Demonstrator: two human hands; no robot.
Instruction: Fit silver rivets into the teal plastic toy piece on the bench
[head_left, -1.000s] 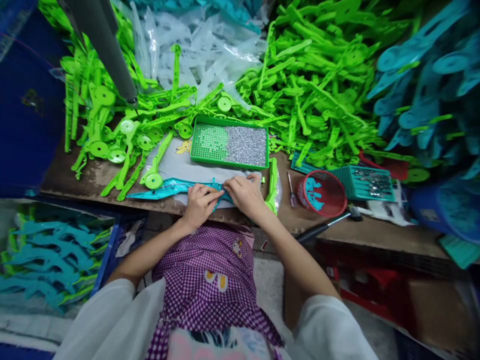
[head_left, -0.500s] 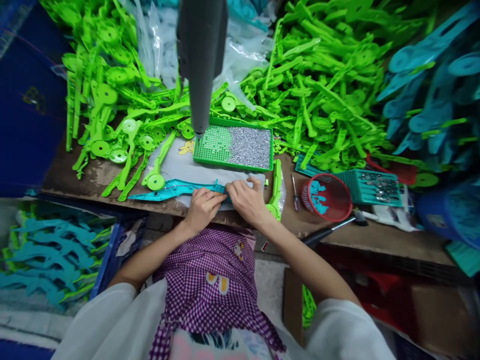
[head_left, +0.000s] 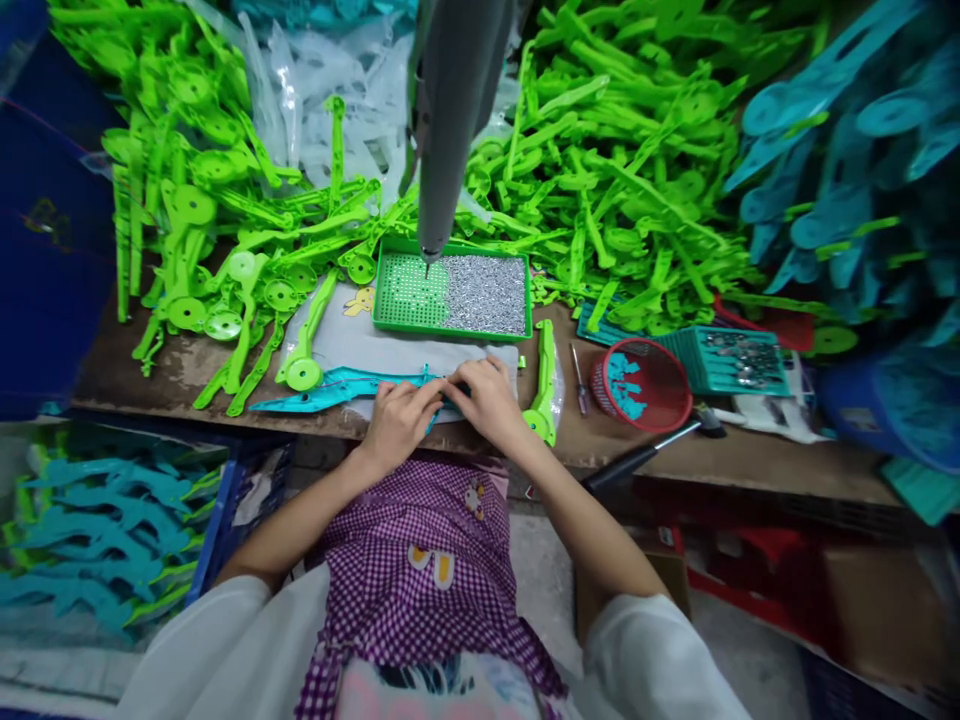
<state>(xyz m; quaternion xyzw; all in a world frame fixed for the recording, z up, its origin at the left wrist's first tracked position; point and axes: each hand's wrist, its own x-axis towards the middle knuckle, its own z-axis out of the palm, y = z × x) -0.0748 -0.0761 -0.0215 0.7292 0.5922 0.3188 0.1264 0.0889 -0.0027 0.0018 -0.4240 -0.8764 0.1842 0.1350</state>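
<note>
Blue crate: stands at lower left of the frame, bears turquoise pieces.
Turquoise part: lies just left of centre on a grey cloth, points toward frame left, right end hidden under fingers.
Left hand: grasps the turquoise part near that hidden end, fingers laid over it.
Green tray: sits above centre, carries small metal pieces in its right half.
Grey tool: hangs from top centre, tip above the tray.
Right hand: bends fingers down against the left's fingertips; cannot tell what, if anything, is pinched.
Red basket: stands right of centre.
</note>
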